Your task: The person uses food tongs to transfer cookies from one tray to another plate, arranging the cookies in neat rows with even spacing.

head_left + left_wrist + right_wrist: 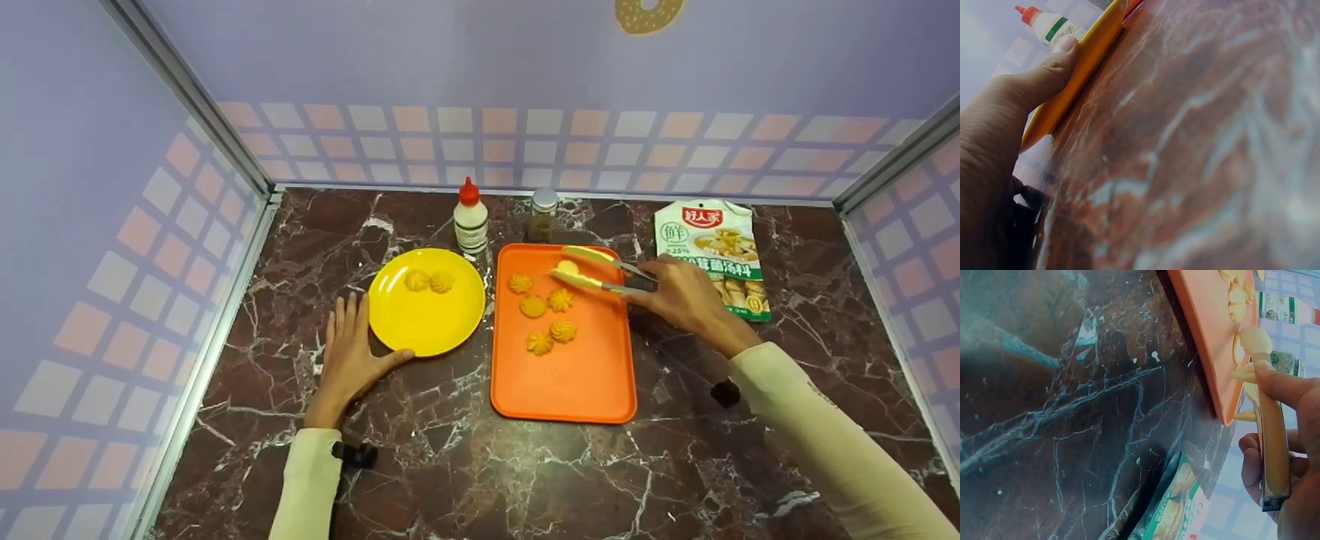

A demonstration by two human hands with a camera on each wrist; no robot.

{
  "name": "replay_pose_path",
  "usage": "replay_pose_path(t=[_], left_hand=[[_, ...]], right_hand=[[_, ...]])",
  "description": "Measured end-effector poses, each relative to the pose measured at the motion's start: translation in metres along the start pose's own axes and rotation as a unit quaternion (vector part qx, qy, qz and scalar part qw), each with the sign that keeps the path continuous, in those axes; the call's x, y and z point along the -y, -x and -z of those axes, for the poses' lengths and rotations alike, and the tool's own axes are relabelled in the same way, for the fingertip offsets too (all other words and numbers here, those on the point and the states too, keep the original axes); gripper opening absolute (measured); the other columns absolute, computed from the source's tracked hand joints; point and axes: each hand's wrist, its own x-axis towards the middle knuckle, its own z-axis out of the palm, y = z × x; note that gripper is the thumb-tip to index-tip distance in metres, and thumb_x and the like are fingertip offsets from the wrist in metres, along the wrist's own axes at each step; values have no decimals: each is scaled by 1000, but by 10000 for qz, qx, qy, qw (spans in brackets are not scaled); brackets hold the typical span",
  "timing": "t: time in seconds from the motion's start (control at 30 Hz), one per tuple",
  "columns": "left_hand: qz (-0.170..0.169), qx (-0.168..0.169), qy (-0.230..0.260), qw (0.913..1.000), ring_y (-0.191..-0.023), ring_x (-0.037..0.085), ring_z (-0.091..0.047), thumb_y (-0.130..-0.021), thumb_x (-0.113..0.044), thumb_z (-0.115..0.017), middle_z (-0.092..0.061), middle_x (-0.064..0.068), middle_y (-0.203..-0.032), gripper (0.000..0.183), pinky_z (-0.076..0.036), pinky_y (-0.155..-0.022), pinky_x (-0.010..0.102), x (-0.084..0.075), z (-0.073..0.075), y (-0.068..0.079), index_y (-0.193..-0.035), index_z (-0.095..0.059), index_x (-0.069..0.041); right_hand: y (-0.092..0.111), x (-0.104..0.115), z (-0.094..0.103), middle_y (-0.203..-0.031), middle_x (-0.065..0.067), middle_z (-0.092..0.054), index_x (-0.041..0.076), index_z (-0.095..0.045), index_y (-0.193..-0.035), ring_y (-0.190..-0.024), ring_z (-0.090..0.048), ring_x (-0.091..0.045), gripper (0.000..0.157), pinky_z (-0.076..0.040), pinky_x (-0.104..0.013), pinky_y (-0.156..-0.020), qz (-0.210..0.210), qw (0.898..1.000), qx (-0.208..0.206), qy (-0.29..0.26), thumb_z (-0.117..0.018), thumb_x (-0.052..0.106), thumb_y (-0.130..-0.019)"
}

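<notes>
My right hand (684, 294) holds a pair of tongs (581, 280) with metal arms and pale yellow tips, over the upper part of an orange tray (562, 390). Between the spread tips is a round cookie (568, 268). Several piped cookies (563, 331) lie lower and to the left on the tray. My left hand (351, 358) rests at the left edge of a yellow plate (424, 326), fingers straight along its side and thumb at the near rim. Two cookies (441, 282) sit side by side on the plate. In the left wrist view the thumb (1053, 73) lies against the plate's rim.
Behind the plate stands a white squeeze bottle (471, 225) with a red cap. A small jar (542, 216) with a grey lid is behind the tray. A green and white food packet (724, 251) lies right of the tray, beside my right hand. Panels enclose the marble-patterned table (420, 480).
</notes>
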Motion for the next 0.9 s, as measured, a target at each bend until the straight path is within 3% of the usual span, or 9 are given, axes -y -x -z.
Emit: replay_pose_path(t=[0.2,0.47,0.9], left_hand=[[4,21,-26,10000,-170,42,7,-80,-70,-88,-4,25,-183,141,10,-137,55,-1,1,-1,-177,-10,-3],[50,61,-13,10000,-170,42,8,-81,-69,-88,-3,25,-183,141,11,-137,54,-1,0,-1,-177,-10,-3],[-113,-68,-38,9999,-169,47,4,-81,-71,-87,-6,29,-182,140,7,-136,59,0,-1,-1,-176,-12,1]], right_hand=[[3,-2,-1,-90,-19,-71,-7,-80,-115,-65,-60,-30,50,-49,-47,-57,48,10000,-26,25,-96,33,-88],[7,-4,-6,-84,-14,-68,-3,-82,-105,-64,-56,-27,43,-42,-40,-56,-132,9998,46,-122,-97,32,-86],[16,-1,-15,-91,-22,-74,-6,-83,-107,-74,-69,-38,39,-55,-55,-63,-168,9988,-230,-398,-96,25,-87]])
